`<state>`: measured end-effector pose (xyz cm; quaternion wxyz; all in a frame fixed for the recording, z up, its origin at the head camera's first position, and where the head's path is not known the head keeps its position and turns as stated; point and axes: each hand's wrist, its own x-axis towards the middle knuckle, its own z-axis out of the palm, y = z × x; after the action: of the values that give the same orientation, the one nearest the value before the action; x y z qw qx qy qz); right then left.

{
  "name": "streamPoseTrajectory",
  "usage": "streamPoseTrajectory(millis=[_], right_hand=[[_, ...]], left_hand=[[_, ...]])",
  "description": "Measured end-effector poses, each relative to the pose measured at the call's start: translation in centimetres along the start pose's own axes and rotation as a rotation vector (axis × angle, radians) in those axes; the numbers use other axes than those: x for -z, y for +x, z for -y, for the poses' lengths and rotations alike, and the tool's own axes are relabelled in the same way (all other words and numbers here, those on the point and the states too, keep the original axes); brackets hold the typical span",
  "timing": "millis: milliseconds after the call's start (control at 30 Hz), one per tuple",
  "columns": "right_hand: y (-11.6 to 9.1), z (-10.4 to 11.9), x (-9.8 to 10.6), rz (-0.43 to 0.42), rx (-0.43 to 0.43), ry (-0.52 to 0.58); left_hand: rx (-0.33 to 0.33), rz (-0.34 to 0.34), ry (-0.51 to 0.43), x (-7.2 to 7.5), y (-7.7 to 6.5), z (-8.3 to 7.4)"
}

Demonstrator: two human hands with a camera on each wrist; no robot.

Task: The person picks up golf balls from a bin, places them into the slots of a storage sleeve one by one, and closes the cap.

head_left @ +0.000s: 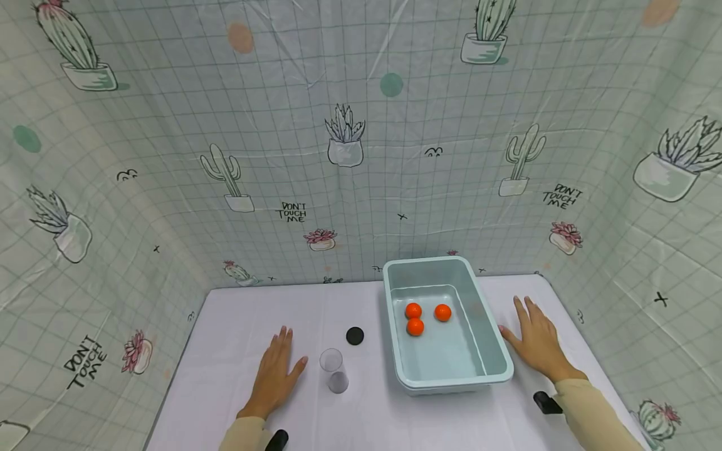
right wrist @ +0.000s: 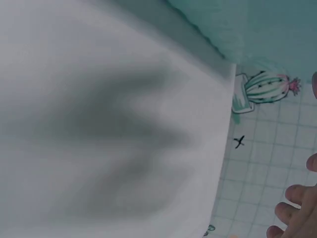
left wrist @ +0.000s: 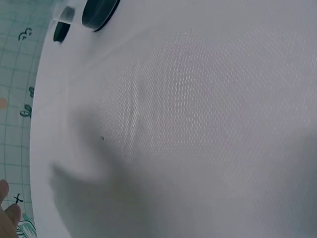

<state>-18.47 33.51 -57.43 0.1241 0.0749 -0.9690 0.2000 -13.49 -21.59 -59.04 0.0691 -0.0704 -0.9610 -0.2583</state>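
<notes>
My left hand (head_left: 273, 376) is held flat with straight fingers just left of a clear cylindrical container (head_left: 334, 371) and holds nothing. A round black lid-like disc (head_left: 355, 336) lies behind that container. To the right stands a pale blue-green rectangular bin (head_left: 412, 369) with three small orange balls (head_left: 442, 312) on its floor. Beside the bin's right wall, my right hand (head_left: 536, 341) is spread and holds nothing. Fingertips of the left hand (left wrist: 9, 213) show at the lower left of the left wrist view; those of the right hand (right wrist: 297, 210) show at the right edge of its wrist view.
A white cloth (head_left: 242, 313) covers the table. Fabric walls (head_left: 372, 188) printed with a grid and cacti rise behind it and along both sides. Each forearm has a beige sleeve and a black device (head_left: 547, 403) at the wrist.
</notes>
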Motion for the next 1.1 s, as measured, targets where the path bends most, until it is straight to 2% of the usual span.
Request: streamPoseTrajectory(millis=[133, 267, 467, 700, 833, 933, 1100], right_hand=[[0.9, 1.2, 0.8, -0.031, 0.019, 0.035], [1.8, 2.4, 1.3, -0.067, 0.046, 0.059], [2.6, 4.4, 2.5, -0.100, 0.076, 0.112], [3.7, 7.6, 4.0, -0.097, 0.149, 0.206], [4.3, 9.3, 4.3, -0.054, 0.175, 0.265], [4.6, 10.4, 4.3, 0.015, 0.165, 0.309], [4.9, 11.8, 4.4, 0.121, 0.153, 0.333]], left_hand=[[-0.042, -0.022, -0.142, -0.1, -0.1, -0.2], [-0.071, -0.012, -0.246, -0.5, -0.2, -0.1], [-0.096, 0.008, -0.337, -0.7, -0.5, -0.9], [-0.070, 0.041, -0.420, -0.8, -0.9, -2.2], [-0.090, 0.036, -0.461, -1.0, -0.9, -2.8], [-0.112, 0.029, -0.491, -1.4, -1.0, -3.2], [-0.101, 0.036, -0.539, -1.8, -1.1, -4.0]])
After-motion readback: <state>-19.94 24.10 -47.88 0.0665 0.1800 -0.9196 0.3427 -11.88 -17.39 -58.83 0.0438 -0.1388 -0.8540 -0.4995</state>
